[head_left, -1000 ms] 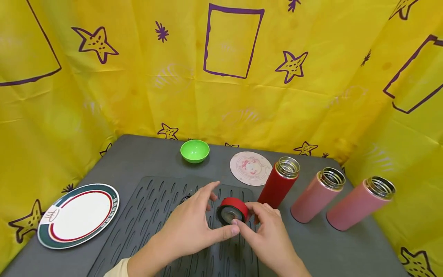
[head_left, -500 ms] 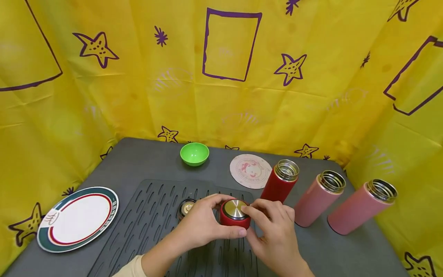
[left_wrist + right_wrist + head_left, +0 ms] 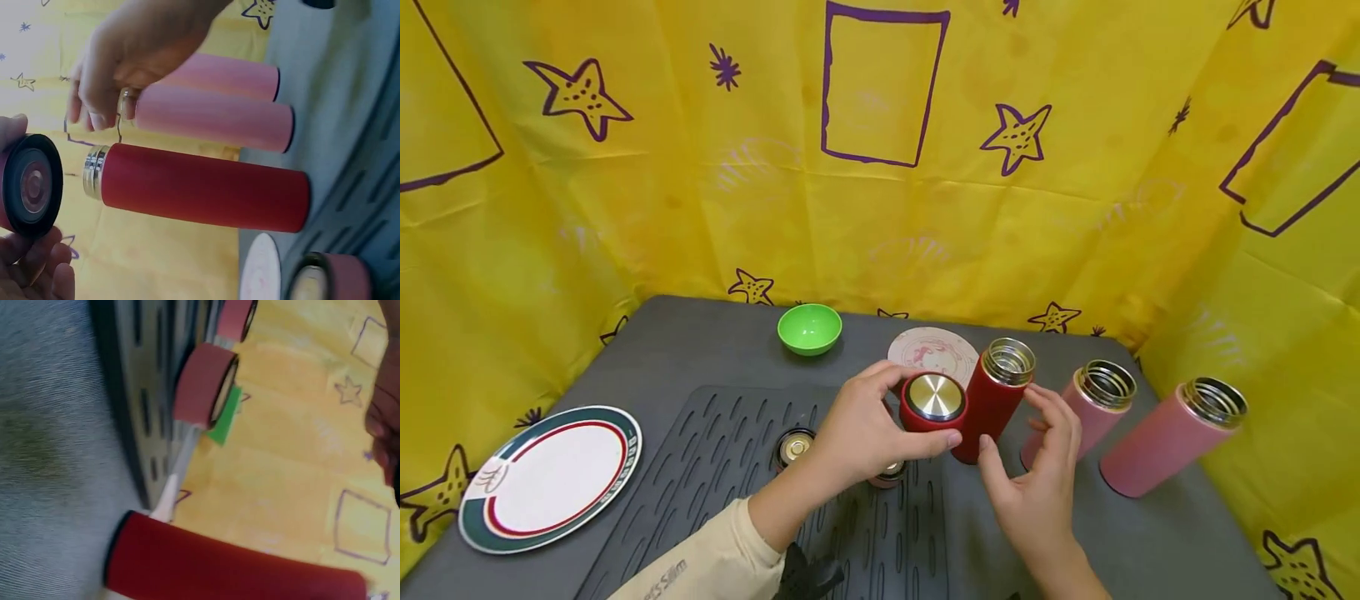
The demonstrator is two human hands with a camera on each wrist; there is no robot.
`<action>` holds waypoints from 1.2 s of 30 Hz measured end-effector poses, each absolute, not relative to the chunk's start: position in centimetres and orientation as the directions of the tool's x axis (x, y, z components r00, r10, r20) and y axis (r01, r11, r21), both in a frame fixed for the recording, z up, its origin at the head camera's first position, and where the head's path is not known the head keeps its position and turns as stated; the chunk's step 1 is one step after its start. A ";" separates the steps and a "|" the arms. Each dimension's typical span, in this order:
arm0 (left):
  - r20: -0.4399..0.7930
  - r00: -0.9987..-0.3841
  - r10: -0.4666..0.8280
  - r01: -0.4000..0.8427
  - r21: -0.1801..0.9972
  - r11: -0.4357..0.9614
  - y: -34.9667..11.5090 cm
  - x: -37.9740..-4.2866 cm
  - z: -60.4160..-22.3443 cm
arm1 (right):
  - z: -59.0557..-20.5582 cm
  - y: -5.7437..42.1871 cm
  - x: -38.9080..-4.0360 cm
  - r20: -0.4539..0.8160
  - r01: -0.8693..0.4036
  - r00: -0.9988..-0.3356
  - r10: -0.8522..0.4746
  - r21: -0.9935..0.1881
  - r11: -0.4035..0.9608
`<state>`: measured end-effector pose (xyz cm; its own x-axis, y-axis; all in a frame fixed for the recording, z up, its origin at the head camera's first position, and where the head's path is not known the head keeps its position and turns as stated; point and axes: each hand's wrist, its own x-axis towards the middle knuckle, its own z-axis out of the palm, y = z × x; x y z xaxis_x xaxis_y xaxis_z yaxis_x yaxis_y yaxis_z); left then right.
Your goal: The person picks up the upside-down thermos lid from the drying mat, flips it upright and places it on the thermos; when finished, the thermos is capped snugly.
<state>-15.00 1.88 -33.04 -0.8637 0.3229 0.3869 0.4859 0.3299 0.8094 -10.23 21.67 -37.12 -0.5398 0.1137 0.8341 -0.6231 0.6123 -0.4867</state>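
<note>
Head view: left hand (image 3: 868,425) pinching red lid (image 3: 934,398), thumb at the lid's five o'clock, fingers at its ten | red bottle (image 3: 992,408) upright at the lid's three o'clock | right hand (image 3: 1043,475), thumb and fingers parted, bottle at its eleven o'clock, contact unclear.

And there's the red lid (image 3: 934,397), up in the air over the tabletop (image 3: 722,342), pinched at its side by the left hand (image 3: 865,425): brushed silver disc on top, dark ring round it, black-rimmed underside facing down, nearly level! Just beside it, the red bottle (image 3: 988,408), tall, matt, bolt upright, its shiny metal neck bare and its mouth uncovered, a clear gap between that neck and the lid! It stands on the right half of the tabletop, well in from the right edge, and the right hand (image 3: 1041,467), holding nothing, is just to its right, fingers loosely bent
</note>
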 end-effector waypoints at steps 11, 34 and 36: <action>0.423 -0.865 0.272 0.500 0.781 0.375 7.8 -19.7 -30.8 | -39.9 22.8 -13.6 0.442 -0.267 -0.816 0.373 -0.860 0.435; 0.487 -0.786 0.381 0.615 0.679 0.401 11.2 -21.5 -32.4 | -41.6 23.7 -15.4 0.396 -0.133 -0.816 0.422 -0.838 0.529; 0.478 -0.785 0.395 0.614 0.685 0.392 11.2 -21.8 -32.6 | -41.6 23.7 -15.4 0.393 -0.126 -0.818 0.419 -0.834 0.537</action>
